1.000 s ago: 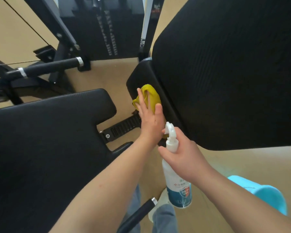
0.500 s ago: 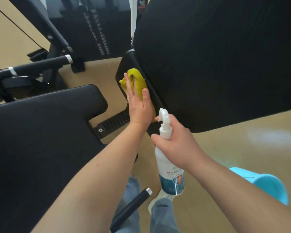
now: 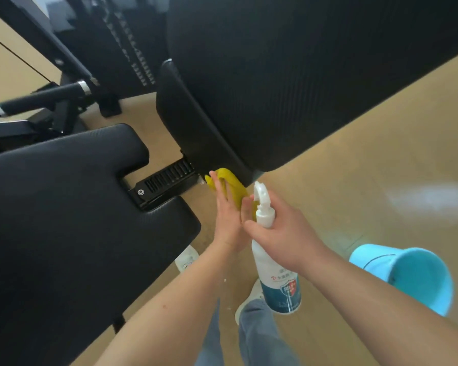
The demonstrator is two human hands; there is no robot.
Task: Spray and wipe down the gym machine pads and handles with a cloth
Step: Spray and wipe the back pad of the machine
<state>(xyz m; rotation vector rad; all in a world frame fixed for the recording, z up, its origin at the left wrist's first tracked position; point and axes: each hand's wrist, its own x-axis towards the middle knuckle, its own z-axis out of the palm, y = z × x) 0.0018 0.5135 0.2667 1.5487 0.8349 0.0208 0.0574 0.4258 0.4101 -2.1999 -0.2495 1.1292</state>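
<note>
My left hand (image 3: pixel 226 215) presses a yellow cloth (image 3: pixel 233 187) flat against the lower edge of the black back pad (image 3: pixel 288 83), near its bottom corner. The fingers lie straight along the cloth. My right hand (image 3: pixel 283 233) grips a white spray bottle (image 3: pixel 276 273) with a blue label around its neck, upright, just right of the left hand. The black seat pad (image 3: pixel 72 207) fills the left side, lower than the back pad. A black handle bar (image 3: pixel 45 97) with silver rings sticks out at the upper left.
A light blue bucket (image 3: pixel 413 276) stands on the tan floor at the right. A ribbed black adjustment rail (image 3: pixel 167 178) joins the two pads. The weight stack and frame (image 3: pixel 122 43) rise behind. My legs and white shoes show at the bottom centre.
My left hand has slid the cloth down the edge of the back pad from its upper part to its bottom corner. The right hand and bottle stayed close beside it.
</note>
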